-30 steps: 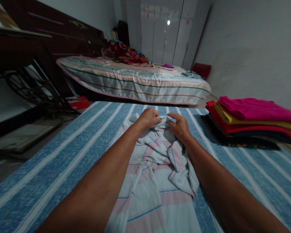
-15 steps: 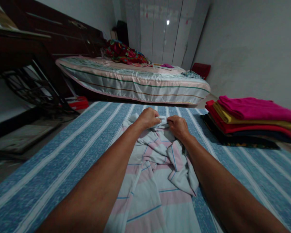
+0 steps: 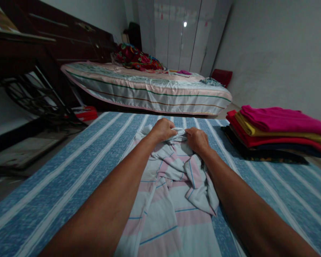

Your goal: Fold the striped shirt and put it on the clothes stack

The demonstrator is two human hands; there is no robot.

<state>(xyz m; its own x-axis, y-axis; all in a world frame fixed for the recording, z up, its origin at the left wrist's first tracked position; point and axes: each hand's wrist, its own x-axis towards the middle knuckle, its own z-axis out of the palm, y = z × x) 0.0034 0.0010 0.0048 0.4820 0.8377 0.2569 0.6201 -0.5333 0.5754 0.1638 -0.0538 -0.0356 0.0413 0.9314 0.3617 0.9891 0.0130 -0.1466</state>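
A white and pink striped garment (image 3: pixel 160 214) with thin blue lines lies lengthwise on the blue striped bedspread (image 3: pixel 77 160). It looks like a shirt, with its middle bunched and a sleeve-like part folded in on the right. My left hand (image 3: pixel 163 129) pinches the far edge of the cloth, its fingers closed. A short way to the right, my right hand (image 3: pixel 197 138) grips the same edge between thumb and fingers. A narrow strip of the white edge shows between the two hands. My forearms cover parts of both sides of the garment.
On the right stands a stack of folded clothes (image 3: pixel 283 121), magenta on top. Beyond the bedspread is another bed (image 3: pixel 149 89) with a red floral blanket (image 3: pixel 136 59). A dark table with a metal stand (image 3: pixel 40 92) is at left, near a red box (image 3: pixel 86 113). Wardrobe doors (image 3: pixel 176 35) close the back.
Hardly anything differs. Both hands keep their hold on the garment's far edge, and the strip of cloth between them has shifted slightly.
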